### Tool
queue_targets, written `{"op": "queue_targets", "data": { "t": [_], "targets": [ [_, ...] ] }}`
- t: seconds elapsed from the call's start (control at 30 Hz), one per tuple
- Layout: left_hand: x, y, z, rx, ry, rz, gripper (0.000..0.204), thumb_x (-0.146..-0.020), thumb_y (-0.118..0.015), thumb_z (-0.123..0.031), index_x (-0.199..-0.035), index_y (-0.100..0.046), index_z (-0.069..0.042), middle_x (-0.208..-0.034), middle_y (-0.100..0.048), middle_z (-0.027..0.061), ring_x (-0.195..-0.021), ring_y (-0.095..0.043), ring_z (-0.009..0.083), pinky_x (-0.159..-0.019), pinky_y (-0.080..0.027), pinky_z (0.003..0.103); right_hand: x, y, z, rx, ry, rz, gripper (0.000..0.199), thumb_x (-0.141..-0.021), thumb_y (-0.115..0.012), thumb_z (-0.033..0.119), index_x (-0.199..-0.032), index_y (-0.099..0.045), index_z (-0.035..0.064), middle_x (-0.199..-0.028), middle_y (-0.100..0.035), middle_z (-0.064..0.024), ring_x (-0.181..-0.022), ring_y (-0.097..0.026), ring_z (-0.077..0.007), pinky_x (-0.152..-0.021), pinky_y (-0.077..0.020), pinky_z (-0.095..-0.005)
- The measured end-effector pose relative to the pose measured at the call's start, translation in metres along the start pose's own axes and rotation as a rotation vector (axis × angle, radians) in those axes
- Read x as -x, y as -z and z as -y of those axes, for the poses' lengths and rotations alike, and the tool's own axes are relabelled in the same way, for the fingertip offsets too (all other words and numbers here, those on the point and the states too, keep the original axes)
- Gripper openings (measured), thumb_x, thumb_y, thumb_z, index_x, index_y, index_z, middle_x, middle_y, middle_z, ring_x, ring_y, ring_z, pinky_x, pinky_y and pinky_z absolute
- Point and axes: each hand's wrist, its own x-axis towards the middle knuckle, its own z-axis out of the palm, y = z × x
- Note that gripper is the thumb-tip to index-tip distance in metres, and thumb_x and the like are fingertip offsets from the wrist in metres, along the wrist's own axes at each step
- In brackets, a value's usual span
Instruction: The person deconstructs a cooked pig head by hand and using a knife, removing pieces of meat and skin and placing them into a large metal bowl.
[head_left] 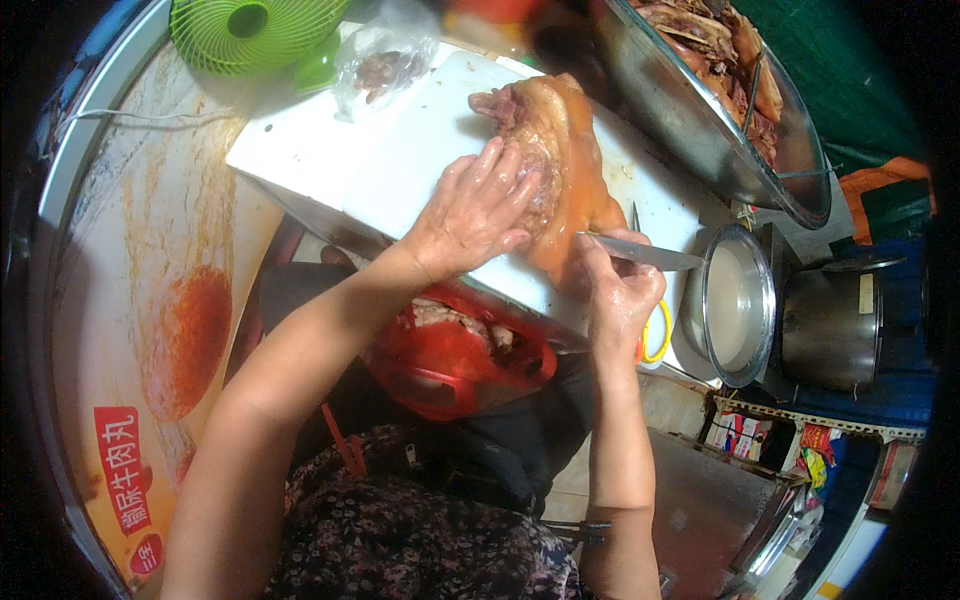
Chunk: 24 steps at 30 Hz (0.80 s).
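Observation:
A large piece of cooked, brown-skinned meat [570, 140] lies on a white cutting board [400, 150]. My left hand [475, 210] presses flat on the meat's near side, fingers spread. My right hand [620, 290] grips a knife [650, 255] whose blade points right, level with the meat's lower end. Both forearms come up from the lower edge.
A red bag [450, 365] with meat scraps hangs below the board's front edge. A big steel bowl [700, 120] of cooked meat sits behind the board, a small steel bowl [740, 305] of pale liquid and a steel pot [830, 325] to the right. A green fan [250, 30] and a plastic bag [385, 60] sit at the back left.

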Motion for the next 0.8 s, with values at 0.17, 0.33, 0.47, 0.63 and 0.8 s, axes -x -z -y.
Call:
{"op": "queue_targets", "data": {
  "t": [0.17, 0.33, 0.47, 0.63, 0.8],
  "targets": [
    [-0.001, 0.002, -0.001, 0.004, 0.006, -0.001, 0.076, -0.082, -0.077, -0.036, -0.145, -0.051, -0.003, -0.152, -0.041, 0.0276, -0.141, -0.039, 0.0444, -0.111, -0.035, 0.053, -0.002, 0.002, -0.004, 0.05, -0.001, -0.016, 0.016, -0.086, -0.078, 0.002, -0.096, -0.067, -0.0003, -0.08, -0.07, -0.005, -0.068, -0.063, -0.0084, -0.064, -0.0505, -0.0233],
    [0.005, -0.005, 0.002, 0.025, 0.021, 0.02, 0.078, -0.087, -0.071, -0.039, -0.152, -0.043, -0.007, -0.159, -0.035, 0.027, -0.145, -0.035, 0.0443, -0.113, -0.031, 0.057, -0.004, 0.007, -0.006, 0.026, -0.057, -0.033, 0.016, -0.086, -0.079, 0.002, -0.096, -0.067, -0.0001, -0.081, -0.071, -0.0045, -0.069, -0.062, -0.0075, -0.063, -0.05, -0.023],
    [0.004, -0.006, 0.002, 0.033, 0.013, 0.011, 0.078, -0.087, -0.071, -0.039, -0.152, -0.043, -0.007, -0.158, -0.035, 0.0268, -0.145, -0.035, 0.0444, -0.112, -0.031, 0.057, -0.003, 0.002, -0.01, 0.04, -0.012, -0.002, 0.016, -0.086, -0.079, 0.002, -0.095, -0.066, -0.0001, -0.079, -0.069, -0.0036, -0.069, -0.062, -0.0073, -0.063, -0.0498, -0.0229],
    [0.004, -0.006, 0.002, 0.013, 0.011, 0.011, 0.077, -0.088, -0.07, -0.04, -0.152, -0.043, -0.006, -0.158, -0.036, 0.0265, -0.146, -0.035, 0.0441, -0.112, -0.031, 0.056, -0.001, 0.0, -0.004, 0.006, -0.015, -0.011, 0.014, -0.087, -0.077, 0.001, -0.095, -0.066, 0.0001, -0.078, -0.069, -0.0034, -0.066, -0.062, -0.0081, -0.062, -0.0499, -0.0227],
    [0.005, -0.006, 0.002, -0.003, 0.007, 0.018, 0.077, -0.088, -0.07, -0.04, -0.152, -0.043, -0.006, -0.158, -0.036, 0.0265, -0.145, -0.035, 0.044, -0.112, -0.031, 0.056, -0.002, 0.006, 0.0, 0.008, -0.048, -0.038, 0.014, -0.087, -0.077, 0.0, -0.095, -0.066, -0.0003, -0.078, -0.069, -0.0037, -0.066, -0.062, -0.008, -0.062, -0.0499, -0.0225]
  ]
}}
